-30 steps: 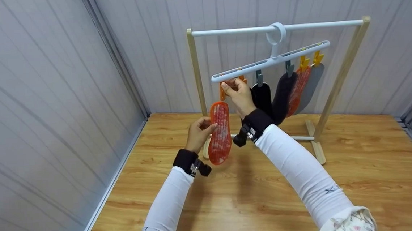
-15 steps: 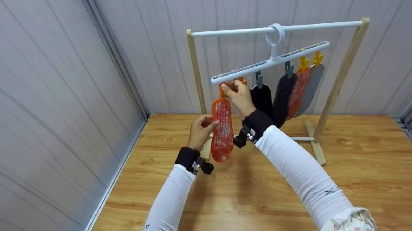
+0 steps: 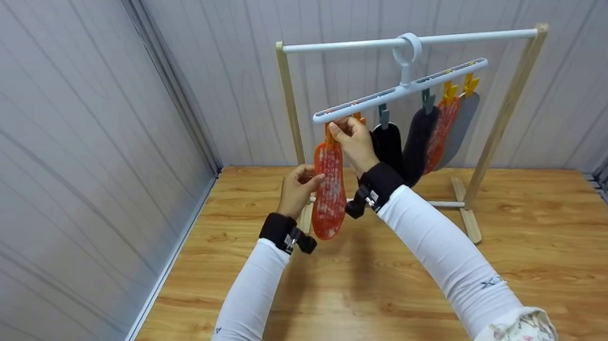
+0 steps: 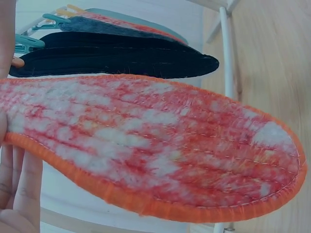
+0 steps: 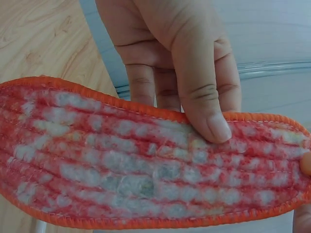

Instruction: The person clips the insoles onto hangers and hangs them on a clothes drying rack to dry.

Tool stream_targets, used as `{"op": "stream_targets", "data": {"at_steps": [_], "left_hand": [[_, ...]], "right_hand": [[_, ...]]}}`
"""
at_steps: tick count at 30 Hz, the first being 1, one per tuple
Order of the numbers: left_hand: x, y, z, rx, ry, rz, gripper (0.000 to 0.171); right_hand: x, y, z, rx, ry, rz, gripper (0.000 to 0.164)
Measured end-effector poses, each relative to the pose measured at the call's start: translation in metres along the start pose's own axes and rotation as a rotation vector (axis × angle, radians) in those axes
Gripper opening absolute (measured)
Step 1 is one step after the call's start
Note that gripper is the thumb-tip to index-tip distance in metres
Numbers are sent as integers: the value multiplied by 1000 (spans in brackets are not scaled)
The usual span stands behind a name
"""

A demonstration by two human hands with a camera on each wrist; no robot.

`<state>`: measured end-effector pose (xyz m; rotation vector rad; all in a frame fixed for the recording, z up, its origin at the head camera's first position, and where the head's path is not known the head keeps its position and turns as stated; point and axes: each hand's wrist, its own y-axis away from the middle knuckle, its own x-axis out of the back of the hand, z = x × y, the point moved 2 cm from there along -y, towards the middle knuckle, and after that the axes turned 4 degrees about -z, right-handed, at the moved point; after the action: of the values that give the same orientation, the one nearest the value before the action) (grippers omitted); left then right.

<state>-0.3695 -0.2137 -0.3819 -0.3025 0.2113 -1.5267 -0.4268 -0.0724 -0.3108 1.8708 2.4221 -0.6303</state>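
A red and white fuzzy insole with orange edging hangs at the left end of a pale blue hanger. My left hand pinches its left edge between thumb and fingers; in the right wrist view that thumb lies over the insole's face. Above it, my right hand pinches an orange clothespin under the hanger's end. The clothespin's lower tip overlaps the insole's top edge. Behind my right hand, a second orange clothespin is partly hidden.
The hanger's ring goes round the white rod of a wooden stand. Farther right hang black insoles on grey-green clothespins, then another red insole and a grey insole on yellow clothespins.
My left hand has raised the insole slightly up and right, so its top edge now meets the orange clothespin. My right hand has stayed at the clothespin.
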Motion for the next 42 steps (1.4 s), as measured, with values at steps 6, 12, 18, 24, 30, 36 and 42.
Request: {"op": "stream_targets", "data": {"at_steps": [6, 12, 18, 24, 30, 36, 42], "left_hand": [[6, 1, -5, 8, -14, 26, 18], [12, 3, -3, 6, -50, 35, 22], [8, 3, -4, -10, -102, 29, 21], [-4, 0, -6, -24, -174, 13, 23], [-10, -1, -8, -23, -211, 17, 20], [-11, 1, -11, -7, -229, 36, 20], [-8, 3, -12, 10, -229, 23, 22]], "right_hand": [[-4, 4, 6, 54, 20, 0, 13], [-8, 10, 11, 73, 51, 1, 29], [-1, 18, 18, 104, 21, 23, 37], [19, 34, 31, 170, -145, 79, 34], [39, 55, 46, 183, -358, 144, 27], [52, 89, 63, 111, -522, 75, 21], [57, 122, 80, 25, -510, -3, 25]]}}
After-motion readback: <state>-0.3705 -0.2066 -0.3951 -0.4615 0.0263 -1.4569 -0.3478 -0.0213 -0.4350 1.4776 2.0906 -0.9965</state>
